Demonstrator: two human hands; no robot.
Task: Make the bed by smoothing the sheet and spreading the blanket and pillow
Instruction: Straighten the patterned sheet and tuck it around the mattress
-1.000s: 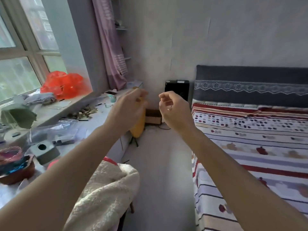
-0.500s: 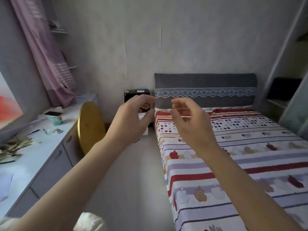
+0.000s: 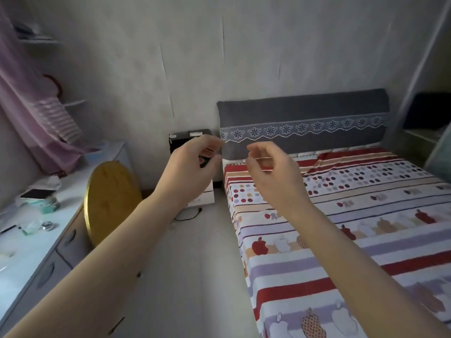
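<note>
The bed fills the right half of the view, covered by a striped sheet [image 3: 353,228] printed with apples and dots, lying flat. A grey headboard [image 3: 302,115] with a flower trim stands against the far wall. Neither a blanket nor a pillow is in view. My left hand [image 3: 192,164] is raised in the air above the floor beside the bed, fingers loosely curled, holding nothing. My right hand [image 3: 271,174] hovers over the bed's near-left corner at the head end, fingers also loosely curled and empty. Neither hand touches the sheet.
A white desk [image 3: 31,245] with small items runs along the left. A round yellow board [image 3: 109,198] leans against it. A black box [image 3: 188,137] sits on a white unit beside the headboard. A pink curtain [image 3: 31,111] hangs at left. Bare floor [image 3: 192,276] lies between desk and bed.
The view has swung right from the window and cluttered sill to the bed. Both hands stayed raised and empty in front of me.
</note>
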